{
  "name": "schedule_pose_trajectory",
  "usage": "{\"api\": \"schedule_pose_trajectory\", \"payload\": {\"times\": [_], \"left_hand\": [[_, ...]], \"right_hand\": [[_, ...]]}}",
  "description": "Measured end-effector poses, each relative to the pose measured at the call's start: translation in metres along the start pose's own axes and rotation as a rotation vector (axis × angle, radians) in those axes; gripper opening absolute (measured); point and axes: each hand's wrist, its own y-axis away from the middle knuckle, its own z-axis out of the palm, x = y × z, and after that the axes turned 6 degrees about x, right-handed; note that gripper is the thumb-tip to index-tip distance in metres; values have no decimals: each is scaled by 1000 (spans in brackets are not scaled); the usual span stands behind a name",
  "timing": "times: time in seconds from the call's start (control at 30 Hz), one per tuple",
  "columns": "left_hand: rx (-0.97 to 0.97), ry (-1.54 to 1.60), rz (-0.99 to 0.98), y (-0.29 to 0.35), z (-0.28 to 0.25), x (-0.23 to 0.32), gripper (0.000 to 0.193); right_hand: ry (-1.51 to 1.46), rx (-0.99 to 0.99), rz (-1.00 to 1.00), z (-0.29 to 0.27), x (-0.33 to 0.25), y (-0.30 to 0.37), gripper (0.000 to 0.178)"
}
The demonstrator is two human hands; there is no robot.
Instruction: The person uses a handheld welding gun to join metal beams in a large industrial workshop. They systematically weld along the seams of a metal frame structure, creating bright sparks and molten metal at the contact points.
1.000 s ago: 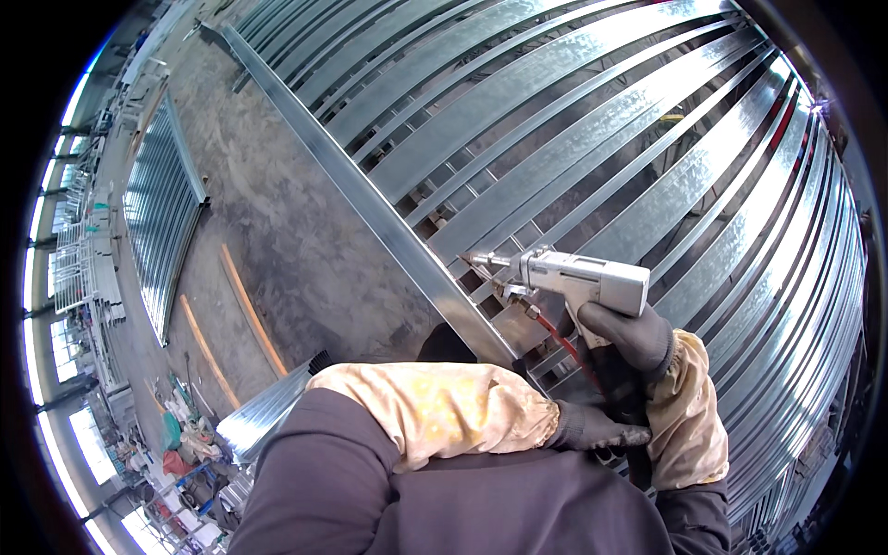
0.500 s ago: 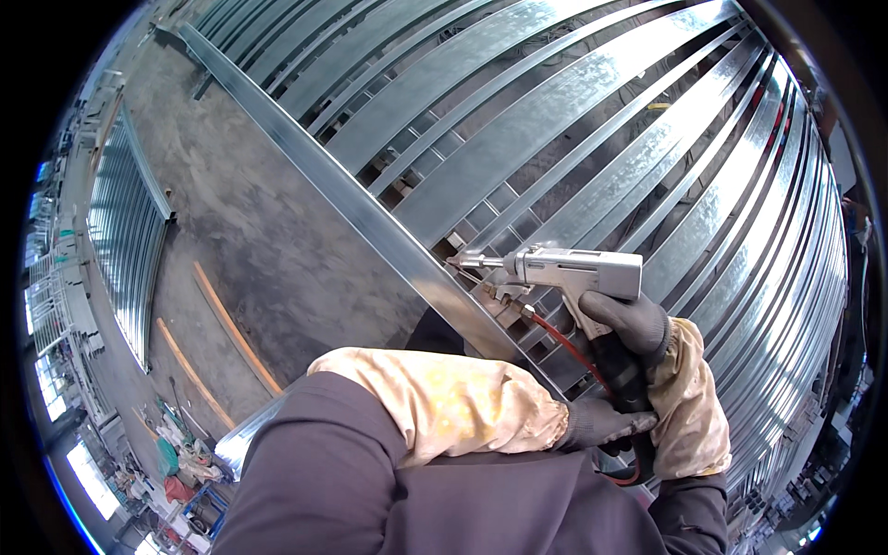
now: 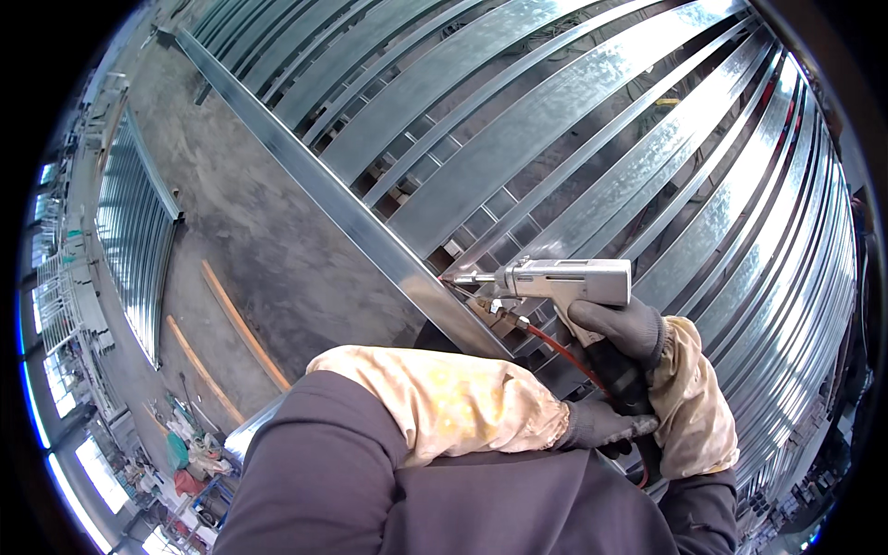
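Observation:
My right hand (image 3: 622, 326), in a dark grey work glove, is wrapped round the grip of a silver handheld welding gun (image 3: 569, 277). My left forearm crosses in front of my body, and my gloved left hand (image 3: 606, 424) is closed round the black sleeve (image 3: 620, 377) below the grip; its fingertips are partly hidden. Pointing left, the gun's nozzle (image 3: 474, 277) sits at the inner edge of a galvanized steel rail (image 3: 324, 190), by the end of a crossing slat. From here I cannot tell whether the tip touches the metal. A red hose (image 3: 555, 344) runs along the gun.
Many parallel galvanized slats (image 3: 518, 139) spread out from the rail, with gaps between them. Left of it lies grey concrete floor (image 3: 277, 250) with two wooden strips (image 3: 242, 324) and another slatted metal panel (image 3: 134, 240). Assorted gear (image 3: 190, 462) stands at the lower left.
The welding gun has shifted slightly left and down in view, its nozzle still at the rail's inner edge. The view has tilted slightly. Both hands keep their hold.

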Motion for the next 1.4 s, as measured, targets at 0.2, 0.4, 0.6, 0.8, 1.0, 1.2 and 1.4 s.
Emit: {"api": "schedule_pose_trajectory", "payload": {"times": [0.2,0.4,0.6,0.8,1.0,1.2,1.4], "left_hand": [[29,-19,-79,-5,-1,4,61],[51,45,-99,-3,0,8,66],[37,52,-79,-13,2,-10,66],[29,37,-195,-5,2,9,44],[43,12,-157,-5,4,8,45],[22,-24,-88,-9,3,-2,62],[9,-18,-139,6,2,21,45]], "right_hand": [[-13,-33,-70,-3,1,-2,36],[11,-74,23,-10,0,-1,42],[71,-22,-51,-3,-2,0,35],[107,-27,27,-11,1,3,40],[117,-3,15,-7,-3,8,39],[64,-31,12,-3,-10,12,38],[69,27,-20,1,-7,15,37]]}}
